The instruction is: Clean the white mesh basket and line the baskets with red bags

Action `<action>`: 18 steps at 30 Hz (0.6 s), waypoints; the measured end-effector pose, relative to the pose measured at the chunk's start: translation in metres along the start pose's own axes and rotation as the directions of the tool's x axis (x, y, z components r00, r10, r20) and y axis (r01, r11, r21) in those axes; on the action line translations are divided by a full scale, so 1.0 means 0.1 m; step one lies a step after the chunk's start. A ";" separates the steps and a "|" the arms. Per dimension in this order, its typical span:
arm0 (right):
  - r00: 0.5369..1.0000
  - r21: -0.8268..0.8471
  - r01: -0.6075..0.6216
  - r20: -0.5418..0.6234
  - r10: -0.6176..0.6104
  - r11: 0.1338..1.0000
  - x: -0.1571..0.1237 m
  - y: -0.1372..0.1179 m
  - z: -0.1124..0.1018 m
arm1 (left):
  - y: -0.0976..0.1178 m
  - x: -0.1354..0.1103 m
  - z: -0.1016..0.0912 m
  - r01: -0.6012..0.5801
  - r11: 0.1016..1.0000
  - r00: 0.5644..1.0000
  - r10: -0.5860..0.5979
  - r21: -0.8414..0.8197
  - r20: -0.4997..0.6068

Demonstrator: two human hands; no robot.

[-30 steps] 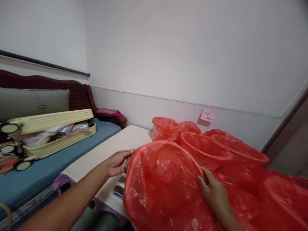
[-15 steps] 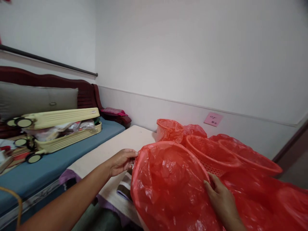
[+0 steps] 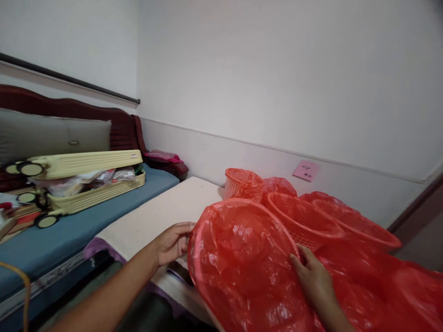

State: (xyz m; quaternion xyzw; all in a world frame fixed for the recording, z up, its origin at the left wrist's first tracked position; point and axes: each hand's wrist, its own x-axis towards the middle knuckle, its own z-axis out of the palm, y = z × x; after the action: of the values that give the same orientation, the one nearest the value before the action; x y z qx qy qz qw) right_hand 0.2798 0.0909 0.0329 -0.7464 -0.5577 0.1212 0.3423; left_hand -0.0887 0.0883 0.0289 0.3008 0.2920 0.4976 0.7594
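A red plastic bag (image 3: 238, 258) lines a round basket tilted toward me at the table's near edge. My left hand (image 3: 172, 240) grips the bag's rim on the left side, fingers curled over it. My right hand (image 3: 313, 275) holds the rim on the right side, fingers pressed on the plastic. Behind it stand three more red baskets (image 3: 304, 222) with red bags, one small one (image 3: 238, 179) by the wall.
The cream table (image 3: 162, 212) stretches left of the baskets. A blue bed (image 3: 69, 235) with an open yellow suitcase (image 3: 86, 180) lies at the left. A pink note (image 3: 306, 170) sticks on the wall. More red plastic (image 3: 398, 290) spreads at the right.
Both hands stay on the bag's rim. My left hand has slipped slightly lower and the basket has tilted a little more toward me; the view has shifted slightly.
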 end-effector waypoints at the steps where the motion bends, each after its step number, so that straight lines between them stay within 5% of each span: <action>1: 1.000 0.010 0.009 0.000 -0.009 1.000 0.03 0.02 0.00 | -0.01 0.00 0.00 0.012 1.000 1.000 -0.012 -0.004 0.009; 18: 0.996 0.169 -0.063 0.065 0.052 0.984 0.58 -0.05 0.16 | -0.21 0.58 -0.09 -0.060 0.987 0.998 0.060 -0.147 -0.004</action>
State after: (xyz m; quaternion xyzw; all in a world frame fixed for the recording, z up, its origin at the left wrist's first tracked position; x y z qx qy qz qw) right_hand 0.2871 0.1512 0.0364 -0.7259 -0.5336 0.2011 0.3844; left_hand -0.0637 0.1369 -0.0013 0.2526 0.2453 0.5404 0.7642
